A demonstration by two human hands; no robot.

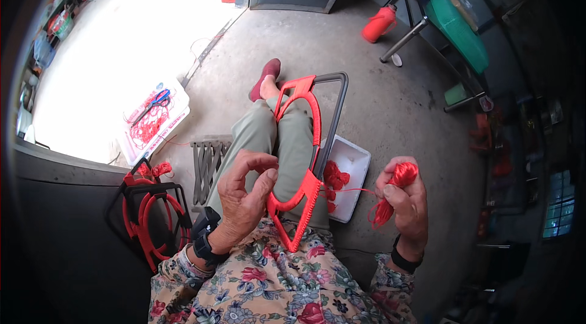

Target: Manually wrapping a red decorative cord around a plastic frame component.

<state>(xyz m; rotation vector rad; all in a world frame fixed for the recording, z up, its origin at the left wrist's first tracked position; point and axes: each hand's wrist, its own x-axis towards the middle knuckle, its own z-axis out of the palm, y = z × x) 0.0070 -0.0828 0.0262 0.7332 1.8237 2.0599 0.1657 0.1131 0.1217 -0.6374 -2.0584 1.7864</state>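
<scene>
Fingers (397, 197) of the right hand (409, 207) wrap round a bundle of red cord (404, 175), its thin strand (349, 189) running to a frame (310, 186) tilted across the legs (255, 131). The left hand (243, 199) curls beside it, thumb and forefinger parted; I cannot tell whether they touch. Concrete floor (378, 98) spreads ahead; a white tray (357, 177) sits rightward. Red wrapping covers much of the frame; one bar is dark.

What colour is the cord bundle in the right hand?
The cord bundle in the right hand is bright red; best seen in the head view.
</scene>
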